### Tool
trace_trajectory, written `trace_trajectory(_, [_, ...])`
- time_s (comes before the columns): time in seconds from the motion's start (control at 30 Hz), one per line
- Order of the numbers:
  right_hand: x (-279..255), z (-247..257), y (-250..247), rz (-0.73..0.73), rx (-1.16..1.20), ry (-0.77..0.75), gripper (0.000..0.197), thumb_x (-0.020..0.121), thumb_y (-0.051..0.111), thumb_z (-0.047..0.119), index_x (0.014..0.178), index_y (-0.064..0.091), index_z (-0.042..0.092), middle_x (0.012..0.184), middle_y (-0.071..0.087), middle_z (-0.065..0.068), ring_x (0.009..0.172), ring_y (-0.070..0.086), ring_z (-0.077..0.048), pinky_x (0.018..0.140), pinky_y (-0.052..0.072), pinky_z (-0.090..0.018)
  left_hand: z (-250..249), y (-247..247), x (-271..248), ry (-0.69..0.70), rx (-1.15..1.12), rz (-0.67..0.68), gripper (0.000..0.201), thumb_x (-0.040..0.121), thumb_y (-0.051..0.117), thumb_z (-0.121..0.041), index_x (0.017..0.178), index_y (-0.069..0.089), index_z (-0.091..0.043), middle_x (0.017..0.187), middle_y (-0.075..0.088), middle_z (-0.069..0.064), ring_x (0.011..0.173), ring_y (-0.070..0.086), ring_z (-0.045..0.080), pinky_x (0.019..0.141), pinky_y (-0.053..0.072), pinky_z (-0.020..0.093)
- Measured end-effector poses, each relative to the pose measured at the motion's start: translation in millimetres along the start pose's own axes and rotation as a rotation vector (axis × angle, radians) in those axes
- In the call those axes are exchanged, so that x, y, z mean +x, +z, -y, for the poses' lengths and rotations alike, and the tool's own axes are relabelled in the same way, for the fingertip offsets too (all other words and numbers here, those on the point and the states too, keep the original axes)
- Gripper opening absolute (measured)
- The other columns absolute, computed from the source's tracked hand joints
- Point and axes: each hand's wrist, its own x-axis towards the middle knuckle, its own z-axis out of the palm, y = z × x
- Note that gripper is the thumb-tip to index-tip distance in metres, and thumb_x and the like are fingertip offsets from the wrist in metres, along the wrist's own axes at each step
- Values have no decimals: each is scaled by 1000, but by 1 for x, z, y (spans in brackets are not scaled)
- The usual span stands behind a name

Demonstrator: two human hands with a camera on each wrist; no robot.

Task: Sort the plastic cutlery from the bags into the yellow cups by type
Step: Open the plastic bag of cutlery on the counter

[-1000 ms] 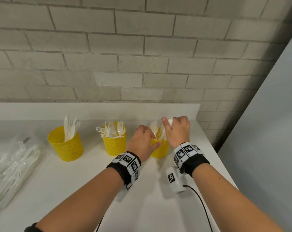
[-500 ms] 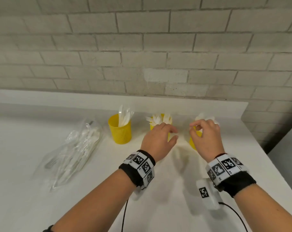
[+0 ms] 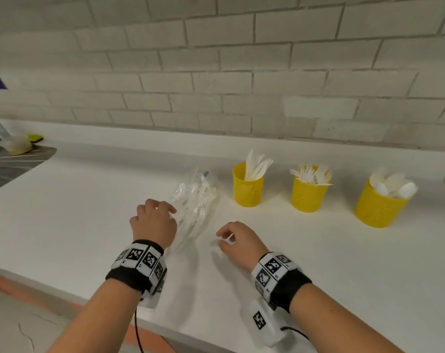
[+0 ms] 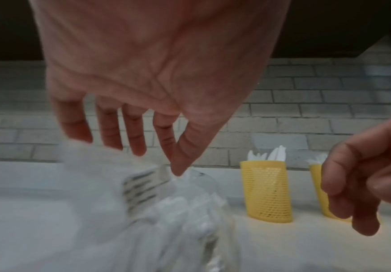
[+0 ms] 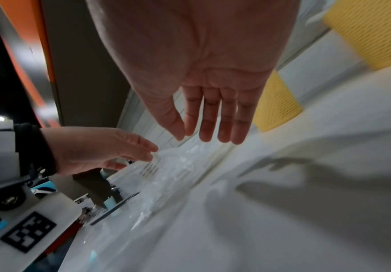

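Observation:
A clear plastic bag [image 3: 194, 205] of white cutlery lies on the white counter [image 3: 89, 212], left of three yellow mesh cups. The left cup [image 3: 248, 189] holds knives, the middle cup [image 3: 308, 197] forks, the right cup [image 3: 379, 210] spoons. My left hand [image 3: 162, 211] hovers over the bag's near left side, fingers [image 4: 133, 132] straight and spread, holding nothing. The bag [image 4: 166, 211] is blurred below it. My right hand [image 3: 226, 238] hangs just right of the bag, low over the counter, empty. Its fingers [image 5: 224, 117] are straight in the right wrist view.
A steel sink [image 3: 10, 164] with a small container [image 3: 16, 146] is at the far left. The brick wall [image 3: 241, 72] runs behind the cups. The counter's front edge [image 3: 63, 291] is near my left forearm, with an orange floor strip below.
Both hands left the spoon cup and moved left to the bag. The right hand no longer holds anything. The view swung left, bringing the sink in.

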Motion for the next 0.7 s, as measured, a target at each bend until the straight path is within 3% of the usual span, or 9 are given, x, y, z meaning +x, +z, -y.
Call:
trace_trajectory(0.07, [3, 12, 19, 45, 1, 0, 26, 87, 61, 25, 112, 60, 20, 112, 54, 2, 94, 47, -7, 91, 43, -22, 21, -1, 0, -72, -67, 97, 27, 92, 50, -15, 117, 56, -21, 128, 46, 9, 113, 48, 29, 86, 43, 38])
trace_trajectory(0.17, [3, 28, 38, 79, 30, -7, 35, 84, 66, 29, 118, 56, 23, 120, 51, 4, 100, 47, -6, 92, 42, -21, 36, -4, -1, -25, -159, 184, 27, 90, 46, -5, 110, 58, -19, 120, 53, 10, 93, 56, 23, 76, 43, 29])
trace_trajectory(0.3, [-5, 42, 54, 58, 179, -47, 55, 74, 77, 35, 122, 51, 25, 124, 48, 7, 106, 49, -7, 89, 40, -17, 26, -18, -11, 60, -375, 246, 22, 90, 51, -11, 97, 67, -24, 107, 62, 1, 85, 65, 17, 72, 44, 22])
trace_trajectory(0.4, [-15, 50, 53, -106, 290, -96, 56, 70, 80, 38, 116, 52, 26, 118, 51, 11, 103, 52, -5, 80, 41, -11, 5, -34, -22, 150, -568, 306, 24, 91, 51, -13, 94, 72, -23, 86, 66, -8, 69, 67, 9, 65, 50, 18])
trace_trajectory(0.5, [-28, 52, 35, -308, 288, -144, 24, 78, 74, 33, 98, 63, 24, 99, 61, 11, 87, 57, -4, 71, 44, -13, -14, -43, -28, 192, -764, 406, 39, 86, 42, 2, 96, 73, -19, 100, 67, -2, 82, 69, 13, 77, 58, 29])
trace_trajectory(0.57, [-38, 49, 16, -411, 253, -162, 5, 84, 68, 26, 87, 68, 21, 87, 66, 10, 75, 58, -6, 66, 42, -14, -26, -41, -26, 283, -765, 431, 44, 84, 42, 6, 101, 73, -20, 107, 61, -1, 86, 67, 14, 77, 58, 29])
trace_trajectory(0.63, [-48, 44, -4, -500, 230, -137, 3, 83, 67, 21, 81, 66, 24, 80, 66, 11, 65, 56, -9, 61, 43, -15, -38, -35, -24, 431, -662, 391, 33, 88, 52, -6, 103, 72, -28, 103, 57, -4, 86, 63, 10, 76, 54, 25])
trace_trajectory(0.7, [-61, 36, -29, -612, 277, -91, 13, 82, 67, 16, 78, 58, 25, 75, 65, 10, 53, 51, -13, 54, 45, -21, -50, -26, -21, 573, -479, 268, 16, 87, 64, -30, 102, 69, -35, 99, 51, -6, 91, 53, 9, 80, 46, 24])
